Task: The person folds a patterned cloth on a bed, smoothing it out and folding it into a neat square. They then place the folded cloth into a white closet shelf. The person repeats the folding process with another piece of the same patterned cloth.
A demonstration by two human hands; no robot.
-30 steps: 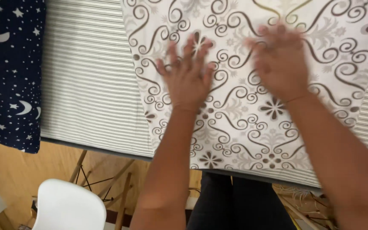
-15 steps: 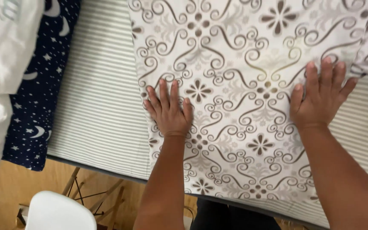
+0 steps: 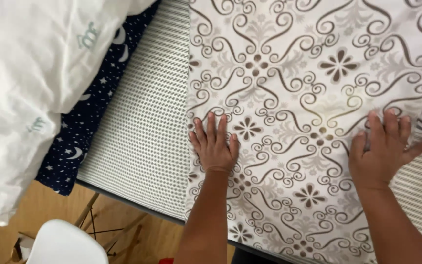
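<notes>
- Cream cotton cloth printed with brown scrolls and flowers [image 3: 308, 98] lies spread flat on a grey-and-white striped padded board [image 3: 142, 137]; its near end hangs over the board's near edge.
- Left hand [image 3: 214, 146]: palm down, fingers spread, pressed on the patterned cloth just inside its left edge. Grips nothing.
- Right hand [image 3: 383, 151]: also flat and splayed, near the cloth's right edge, with the thumb reaching toward the striped cover. Grips nothing.
- Both hands sit well apart, one toward each side of the cloth, at about the same distance from the board's near edge.
- Judged step: smoothing the cloth flat, palms working out creases. Few wrinkles show between the hands; a bunched fold sits at the far right of the cloth, beyond the right hand.
- Next move, as a judgement: it would call for even, flat pressure sliding outward, without dragging the cloth off square; the bunched right edge looks to need attention.
- Left of the board: a dark navy fabric with white moons and stars [image 3: 81, 142], partly under a white crumpled sheet with small pale green marks [image 3: 30, 88].
- Below the board's near edge: wooden floor [image 3: 147, 234] and a white rounded chair back [image 3: 64, 244].
</notes>
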